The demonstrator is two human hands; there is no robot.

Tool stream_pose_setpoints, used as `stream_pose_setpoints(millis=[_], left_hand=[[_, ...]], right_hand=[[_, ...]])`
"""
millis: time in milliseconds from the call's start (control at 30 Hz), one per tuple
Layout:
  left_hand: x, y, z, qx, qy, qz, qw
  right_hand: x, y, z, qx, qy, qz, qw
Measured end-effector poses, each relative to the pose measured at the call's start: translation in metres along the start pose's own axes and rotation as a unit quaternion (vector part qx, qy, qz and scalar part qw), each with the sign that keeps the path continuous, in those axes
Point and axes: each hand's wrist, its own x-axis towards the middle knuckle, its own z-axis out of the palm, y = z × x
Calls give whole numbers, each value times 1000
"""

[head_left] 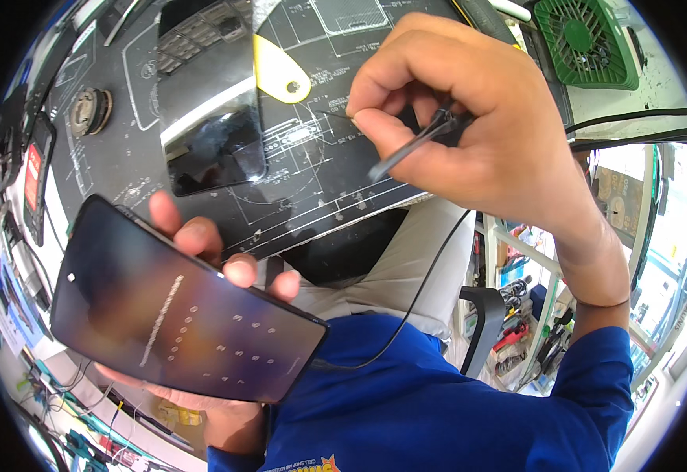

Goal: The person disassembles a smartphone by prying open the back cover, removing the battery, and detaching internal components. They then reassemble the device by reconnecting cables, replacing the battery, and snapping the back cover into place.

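Observation:
My left hand [202, 236] grips a smartphone [186, 315] at the lower left, fingers along its upper edge and palm beneath. Its lit screen shows a number keypad. A thin black cable [418, 307] meets the phone's lower end and loops up across my lap. Above the work mat, my right hand [469, 110] is closed around a slim dark tool [410, 153] with a flat grey end. A fine dark tip pokes out from the pinched thumb and finger. Part of the tool is hidden in the palm, so its exact kind is unclear.
On the dark printed mat [304, 173] lies a glossy black phone-shaped panel [213, 149], beside a yellow flat piece with a hole [280, 75]. A small round spool [90, 110] sits farther left. A green slatted basket [583, 43] stands at the far right, near black cables [634, 118].

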Motion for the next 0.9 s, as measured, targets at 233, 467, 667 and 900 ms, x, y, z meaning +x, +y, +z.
stream_pose_setpoints(millis=[233,467,667,900], left_hand=[[8,-13,7,0,-21,-17,1000],[13,-13,12,45,-78,-35,995],[4,-22,13,51,-41,-10,998],[12,-35,-2,54,-75,47,995]], right_hand=[[9,-40,-18,268,-105,345,893],[9,-40,-16,295,-178,384,856],[9,-45,-16,327,-170,372,852],[9,-48,-7,431,-160,375,805]])
